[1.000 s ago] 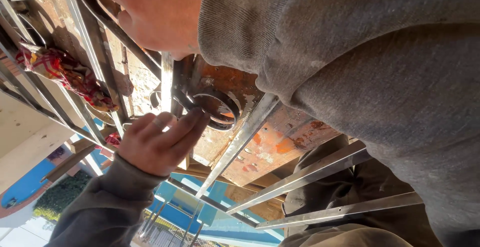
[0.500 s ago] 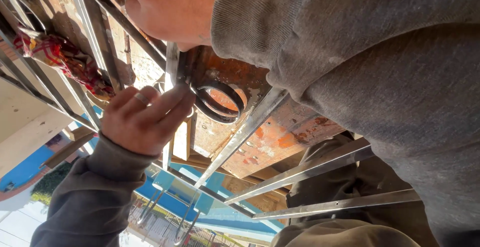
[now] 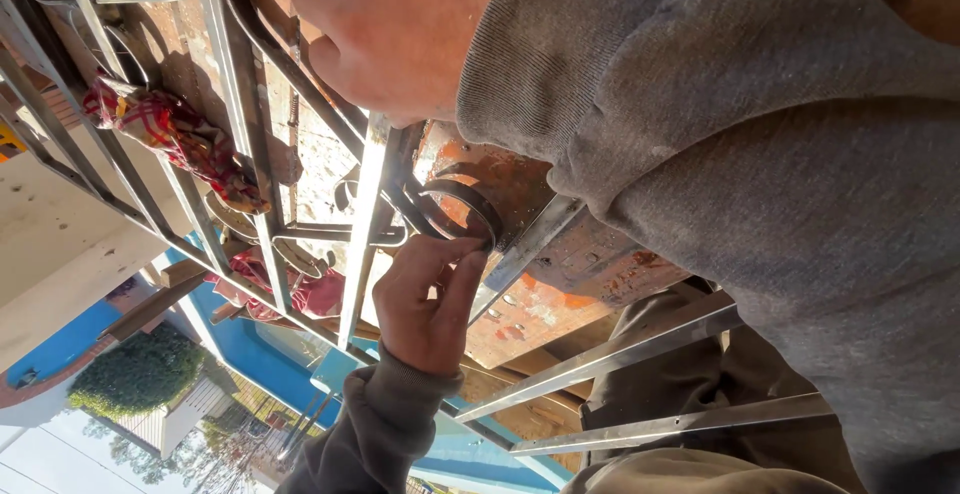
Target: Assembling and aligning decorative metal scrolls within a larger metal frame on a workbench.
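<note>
Pinching the metal ring (image 3: 462, 206) at its lower rim with the left hand (image 3: 425, 304), thumb and fingertips closed on the thin edge. Set against the steel grille (image 3: 362, 224) near the middle of the scene, just above the rusty orange counter (image 3: 560, 294), touching the crossing bars. Higher up, right hand (image 3: 400, 34) curled shut over a slanting bar of the same grille, grey sleeve filling the right side. Judged stiff and fairly light, this ring: a bent strip of flat steel, hard, not fragile, probably smooth enough to slip and with edges that could bite. Best held across the band's width, at the free curve away from the bars, as gripped now. Off to the left, a red checked cloth (image 3: 170, 134) tucked among the bars; nearer, to the lower right, two loose flat steel strips (image 3: 610, 354) lying apart from the hands.
</note>
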